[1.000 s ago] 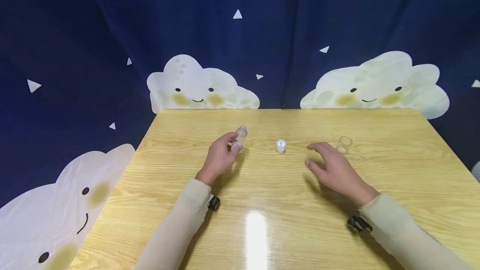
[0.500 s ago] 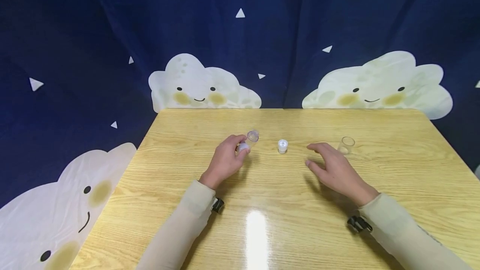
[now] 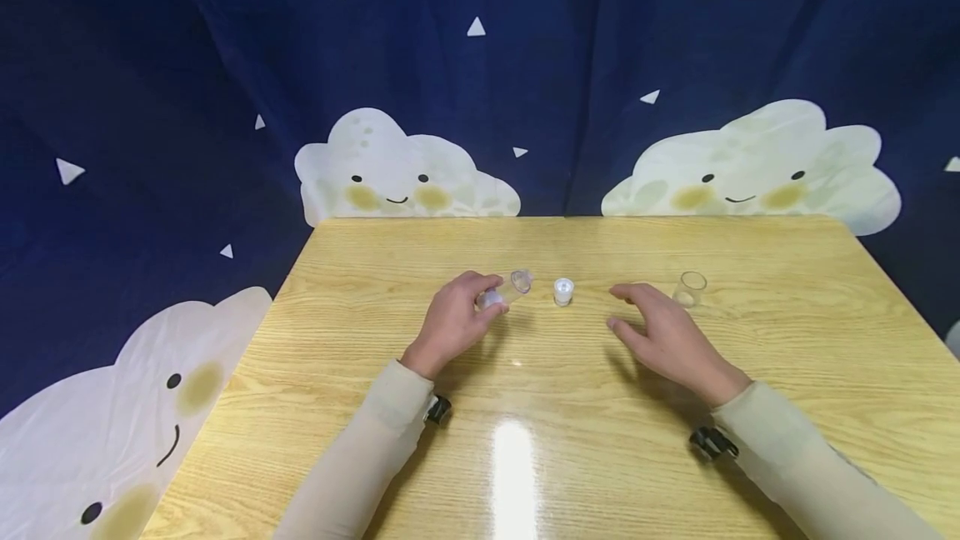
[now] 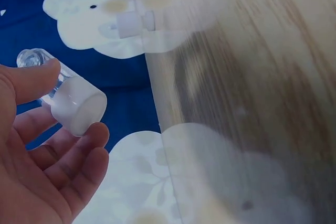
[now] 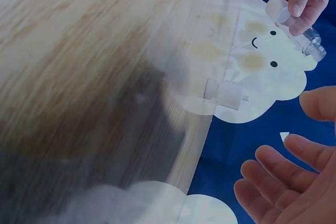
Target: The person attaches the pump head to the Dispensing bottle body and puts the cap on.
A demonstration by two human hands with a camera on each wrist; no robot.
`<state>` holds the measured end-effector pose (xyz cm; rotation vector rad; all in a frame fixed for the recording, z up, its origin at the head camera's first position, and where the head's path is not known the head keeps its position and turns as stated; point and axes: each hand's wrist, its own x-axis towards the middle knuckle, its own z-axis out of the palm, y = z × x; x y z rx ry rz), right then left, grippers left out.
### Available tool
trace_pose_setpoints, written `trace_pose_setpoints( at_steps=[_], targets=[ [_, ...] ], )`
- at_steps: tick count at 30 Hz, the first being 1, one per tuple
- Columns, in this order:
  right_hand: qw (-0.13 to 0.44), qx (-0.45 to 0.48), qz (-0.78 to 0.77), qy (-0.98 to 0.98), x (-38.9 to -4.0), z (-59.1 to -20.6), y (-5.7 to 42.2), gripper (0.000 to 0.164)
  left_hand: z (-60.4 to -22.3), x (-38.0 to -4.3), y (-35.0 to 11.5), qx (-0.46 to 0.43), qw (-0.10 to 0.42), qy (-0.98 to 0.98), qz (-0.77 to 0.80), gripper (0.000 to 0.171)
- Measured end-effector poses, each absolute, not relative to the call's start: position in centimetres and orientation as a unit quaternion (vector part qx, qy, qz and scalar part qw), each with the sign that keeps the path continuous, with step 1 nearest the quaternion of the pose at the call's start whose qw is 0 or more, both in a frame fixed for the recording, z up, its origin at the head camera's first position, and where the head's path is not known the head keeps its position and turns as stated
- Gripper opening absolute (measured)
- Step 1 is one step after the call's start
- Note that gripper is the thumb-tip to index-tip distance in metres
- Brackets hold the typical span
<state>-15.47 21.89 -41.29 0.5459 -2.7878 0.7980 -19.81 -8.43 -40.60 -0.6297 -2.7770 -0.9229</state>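
Observation:
My left hand (image 3: 455,319) pinches a small clear bottle (image 3: 514,288) between thumb and fingers. The bottle is tilted, its threaded neck pointing right and its white bottom end (image 4: 84,109) toward the palm. A small white pump top (image 3: 563,292) stands on the table between my hands, its thin nozzle showing in the right wrist view. My right hand (image 3: 671,336) hovers right of it, fingers spread and holding nothing. Just beyond that hand stands a clear cylindrical cap (image 3: 689,289), rim upward; my hand partly hides its lower part.
A light wood table (image 3: 585,390) carries these things, with a bright glare streak near its front. Behind it hangs a dark blue curtain (image 3: 555,65) printed with clouds and triangles.
My left hand has moved slightly right and tipped the bottle from nearly upright to leaning right. My right hand has hardly moved; the pump top and clear cap stay put.

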Motion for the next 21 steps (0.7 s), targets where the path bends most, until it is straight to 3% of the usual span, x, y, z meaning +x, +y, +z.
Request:
trace_pose_setpoints(
  at_steps=[21],
  targets=[
    [0.078,0.179,0.269,-0.943,-15.99,-41.13,21.50,0.046,-40.54,-20.02,-8.21,-0.202,0.073,-0.926,-0.312,0.040]
  ],
)
